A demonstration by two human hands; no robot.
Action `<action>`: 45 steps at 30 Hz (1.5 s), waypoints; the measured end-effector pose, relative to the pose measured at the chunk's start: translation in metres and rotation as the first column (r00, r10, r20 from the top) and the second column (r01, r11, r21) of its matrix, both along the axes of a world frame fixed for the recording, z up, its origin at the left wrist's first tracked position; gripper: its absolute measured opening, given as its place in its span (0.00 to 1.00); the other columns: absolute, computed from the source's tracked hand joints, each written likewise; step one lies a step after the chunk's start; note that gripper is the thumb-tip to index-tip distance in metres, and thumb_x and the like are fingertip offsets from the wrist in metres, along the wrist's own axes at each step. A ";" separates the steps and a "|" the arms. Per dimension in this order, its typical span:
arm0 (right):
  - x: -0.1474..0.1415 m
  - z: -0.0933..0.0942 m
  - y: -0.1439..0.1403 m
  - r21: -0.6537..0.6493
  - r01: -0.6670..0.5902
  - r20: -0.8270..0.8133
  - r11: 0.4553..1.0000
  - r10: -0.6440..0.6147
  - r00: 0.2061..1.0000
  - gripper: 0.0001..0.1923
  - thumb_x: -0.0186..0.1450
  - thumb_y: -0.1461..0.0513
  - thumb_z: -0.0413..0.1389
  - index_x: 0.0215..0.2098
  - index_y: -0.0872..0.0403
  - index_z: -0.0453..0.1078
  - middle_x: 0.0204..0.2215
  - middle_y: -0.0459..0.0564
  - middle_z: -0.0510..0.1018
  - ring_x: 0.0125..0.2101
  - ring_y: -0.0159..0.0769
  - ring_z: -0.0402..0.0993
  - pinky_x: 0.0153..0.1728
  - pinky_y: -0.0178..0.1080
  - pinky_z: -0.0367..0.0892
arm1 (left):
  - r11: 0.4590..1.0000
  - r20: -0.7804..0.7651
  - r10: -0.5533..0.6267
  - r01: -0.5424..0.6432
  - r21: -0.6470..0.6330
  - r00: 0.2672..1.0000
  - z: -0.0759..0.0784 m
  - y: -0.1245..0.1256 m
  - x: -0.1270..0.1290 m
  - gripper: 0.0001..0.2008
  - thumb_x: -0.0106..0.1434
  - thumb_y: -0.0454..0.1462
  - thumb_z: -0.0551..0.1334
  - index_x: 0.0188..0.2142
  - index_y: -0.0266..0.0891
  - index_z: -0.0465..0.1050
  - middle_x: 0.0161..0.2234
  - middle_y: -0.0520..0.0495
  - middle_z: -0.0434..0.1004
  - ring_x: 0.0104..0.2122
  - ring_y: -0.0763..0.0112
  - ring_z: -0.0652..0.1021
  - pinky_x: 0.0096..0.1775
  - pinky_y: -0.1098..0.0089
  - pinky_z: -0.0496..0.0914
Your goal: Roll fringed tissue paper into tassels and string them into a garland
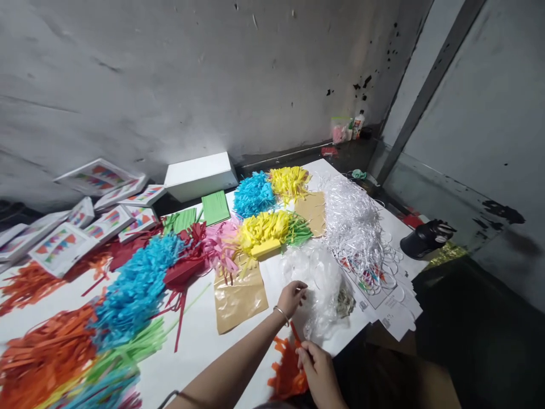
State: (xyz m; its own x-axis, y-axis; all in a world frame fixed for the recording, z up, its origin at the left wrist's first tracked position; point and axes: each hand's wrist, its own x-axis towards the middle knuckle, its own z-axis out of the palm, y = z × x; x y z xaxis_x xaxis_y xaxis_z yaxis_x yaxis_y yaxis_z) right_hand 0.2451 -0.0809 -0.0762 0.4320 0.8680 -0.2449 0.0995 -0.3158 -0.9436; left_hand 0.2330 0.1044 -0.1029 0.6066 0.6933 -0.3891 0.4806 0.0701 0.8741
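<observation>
Orange paper strips (pixel 286 372) sit bunched at the near edge of the white table (pixel 200 341), and the right hand (pixel 318 372) is closed on them: thumb and fingers pinch one strip end, which sticks up from the bunch toward the clear plastic bag (pixel 321 289). Taking that bag as the landmark, the orange bunch lies just nearer than it and slightly to its left, touching or almost touching its crinkled lower edge. The pinched strip's long axis runs from the person toward the bag, so the bag's near edge lies straight ahead of the right hand's grip.

From the one head view, the left hand (pixel 292 296) rests on the left edge of the bag, fingers curled and pressed together on the film, seemingly pinching a fold of it; a thin bracelet rings the wrist. Its forearm reaches in diagonally from the lower left, low over the table. The right hand is the nearer to the orange strips; the left is the nearer to the bag.

Left of the bag lies a piece of brown paper (pixel 239 298). Beyond the bag sit a yellow block (pixel 265 248) and tufts of yellow, pink and blue paper. Right of and beyond it spreads a heap of white shredded strips (pixel 355 227).
</observation>
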 end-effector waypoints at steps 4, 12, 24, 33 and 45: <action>0.015 0.010 0.009 0.046 0.095 0.082 0.994 -0.099 0.992 0.19 0.68 0.50 0.45 0.27 0.53 0.66 0.20 0.44 0.70 0.23 0.33 0.67 0.26 0.32 0.61 | 0.965 0.176 0.152 -0.108 -0.241 0.973 0.019 -0.006 -0.023 0.20 0.51 0.48 0.67 0.35 0.33 0.72 0.25 0.46 0.75 0.27 0.70 0.76 0.32 0.68 0.70; -0.002 0.067 0.050 0.162 -0.056 0.212 0.985 0.021 0.977 0.17 0.69 0.54 0.45 0.29 0.53 0.68 0.24 0.47 0.73 0.26 0.34 0.70 0.29 0.32 0.63 | 0.769 0.391 0.499 -0.187 -0.611 0.773 0.082 -0.036 -0.110 0.20 0.41 0.35 0.75 0.36 0.35 0.75 0.28 0.49 0.77 0.28 0.74 0.76 0.34 0.71 0.69; -0.073 0.118 0.077 0.080 -0.676 0.425 0.733 0.588 0.688 0.12 0.63 0.65 0.49 0.23 0.53 0.67 0.20 0.43 0.69 0.24 0.31 0.64 0.26 0.33 0.55 | 0.918 0.397 0.392 -0.329 -0.219 0.830 0.126 -0.059 -0.235 0.12 0.49 0.33 0.69 0.35 0.35 0.75 0.28 0.48 0.78 0.30 0.70 0.77 0.36 0.69 0.71; -0.114 0.129 0.088 0.054 -0.776 0.325 0.629 0.724 0.609 0.12 0.63 0.65 0.49 0.23 0.53 0.67 0.20 0.41 0.69 0.24 0.30 0.63 0.27 0.32 0.55 | 0.889 0.428 0.457 -0.380 -0.256 0.780 0.142 -0.075 -0.282 0.13 0.48 0.34 0.70 0.34 0.35 0.75 0.28 0.48 0.78 0.29 0.70 0.77 0.35 0.69 0.71; -0.127 0.129 0.085 0.060 -0.804 0.382 0.591 0.731 0.566 0.12 0.68 0.61 0.47 0.30 0.52 0.70 0.26 0.45 0.74 0.29 0.34 0.68 0.32 0.34 0.60 | 0.931 0.351 0.336 -0.365 0.021 0.874 0.155 -0.077 -0.300 0.07 0.53 0.35 0.67 0.33 0.36 0.77 0.29 0.46 0.79 0.30 0.69 0.77 0.35 0.70 0.71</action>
State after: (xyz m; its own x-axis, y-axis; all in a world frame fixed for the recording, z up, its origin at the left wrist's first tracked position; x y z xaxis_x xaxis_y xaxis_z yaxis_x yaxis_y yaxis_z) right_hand 0.1182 0.0036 0.0525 -0.4089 0.9125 -0.0088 0.4823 0.2079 -0.8510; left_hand -0.0669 0.0274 0.0517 0.4013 0.9056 -0.1372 0.1151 0.0987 0.9884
